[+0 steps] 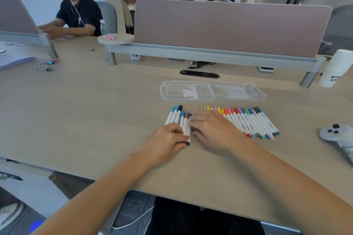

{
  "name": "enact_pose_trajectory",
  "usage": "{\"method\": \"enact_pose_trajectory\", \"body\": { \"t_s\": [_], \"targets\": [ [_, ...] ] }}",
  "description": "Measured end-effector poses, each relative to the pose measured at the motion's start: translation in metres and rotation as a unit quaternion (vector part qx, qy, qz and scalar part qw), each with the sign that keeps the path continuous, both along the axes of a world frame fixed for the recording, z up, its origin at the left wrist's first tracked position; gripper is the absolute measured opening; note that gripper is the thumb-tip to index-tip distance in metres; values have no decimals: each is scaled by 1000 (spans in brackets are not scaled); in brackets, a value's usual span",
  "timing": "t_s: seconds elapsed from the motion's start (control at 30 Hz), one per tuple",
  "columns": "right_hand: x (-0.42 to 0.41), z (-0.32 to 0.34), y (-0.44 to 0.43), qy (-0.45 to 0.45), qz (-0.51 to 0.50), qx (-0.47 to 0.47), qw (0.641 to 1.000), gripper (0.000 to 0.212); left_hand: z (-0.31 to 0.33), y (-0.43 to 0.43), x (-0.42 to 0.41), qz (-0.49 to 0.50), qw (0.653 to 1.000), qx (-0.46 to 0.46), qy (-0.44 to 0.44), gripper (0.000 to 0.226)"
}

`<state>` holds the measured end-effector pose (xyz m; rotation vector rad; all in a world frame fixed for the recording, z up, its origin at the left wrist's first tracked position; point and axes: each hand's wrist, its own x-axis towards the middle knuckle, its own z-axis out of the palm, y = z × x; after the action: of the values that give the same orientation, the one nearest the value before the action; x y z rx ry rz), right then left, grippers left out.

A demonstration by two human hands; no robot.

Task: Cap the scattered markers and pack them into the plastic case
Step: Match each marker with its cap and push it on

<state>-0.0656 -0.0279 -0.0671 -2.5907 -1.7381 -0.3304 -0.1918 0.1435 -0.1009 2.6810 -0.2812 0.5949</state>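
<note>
A clear plastic case (210,91) lies open and flat on the wooden desk, beyond the markers. A small group of white-barrelled markers (178,117) with blue, teal, black and brown caps lies left of centre. My left hand (168,142) grips the near ends of this group, fingers curled over them. A long row of capped markers (252,122) in many colours lies to the right. My right hand (212,129) rests flat on the left part of that row, its straight fingertips touching the small group.
A pink divider screen (229,26) on a grey rail crosses the desk behind the case. A stack of paper cups (336,68) stands at the far right, a grey controller (336,134) lies at the right edge. A person sits at the far left.
</note>
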Motion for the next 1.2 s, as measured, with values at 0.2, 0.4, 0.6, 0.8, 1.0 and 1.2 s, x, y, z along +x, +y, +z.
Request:
{"method": "enact_pose_trajectory", "body": {
  "t_s": [0.2, 0.4, 0.6, 0.8, 1.0, 1.2],
  "targets": [
    [14, 3, -48, 76, -77, 37, 993, 58, 15, 17, 26, 36, 999, -25, -18, 50],
    [39, 0, -78, 106, -141, -60, 983, 87, 16, 26, 44, 62, 967, 44, 242, 110],
    [42, -6, -75, 129, -124, -77, 981, 70, 11, 11, 66, 66, 962, 61, 256, 99],
    [38, -8, -64, 132, -141, -73, 978, 78, 16, -10, 75, 78, 960, 147, 226, 102],
    [41, -12, -58, 135, -152, -91, 975, 69, 13, -16, 89, 71, 943, 183, 267, 91],
    [66, 1, -95, 120, -203, -75, 969, 96, 15, -12, 97, 37, 959, 168, 227, 101]
  ]
}}
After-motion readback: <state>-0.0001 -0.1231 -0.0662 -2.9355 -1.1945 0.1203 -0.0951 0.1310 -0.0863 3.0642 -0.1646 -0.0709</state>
